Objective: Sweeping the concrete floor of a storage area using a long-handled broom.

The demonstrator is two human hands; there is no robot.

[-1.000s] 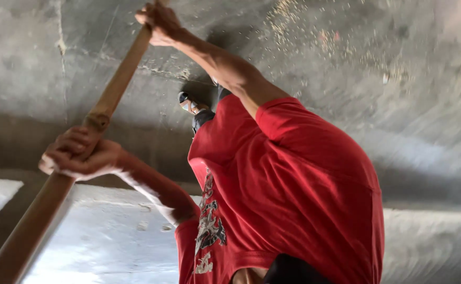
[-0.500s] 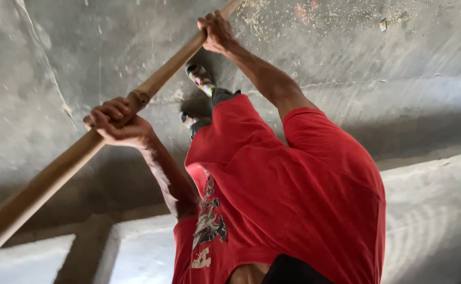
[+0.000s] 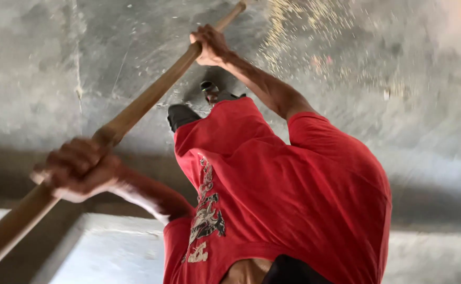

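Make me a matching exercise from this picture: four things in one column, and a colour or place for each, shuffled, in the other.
Things:
1 wooden handle
2 shirt
3 floor
4 shoe

Descriptions:
a grey, flecked with pale specks
b brown, gripped by the left hand and the right hand
c dark, at the shirt's far edge
d red

Pairs: 1-b, 2-d, 3-a, 4-c

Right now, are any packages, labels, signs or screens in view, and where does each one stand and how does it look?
No packages, signs or screens show.
Printed design: on the front of the red shirt, a tall narrow patch in cream and dark tones.
Both hands grip a plain wooden pole with no label.
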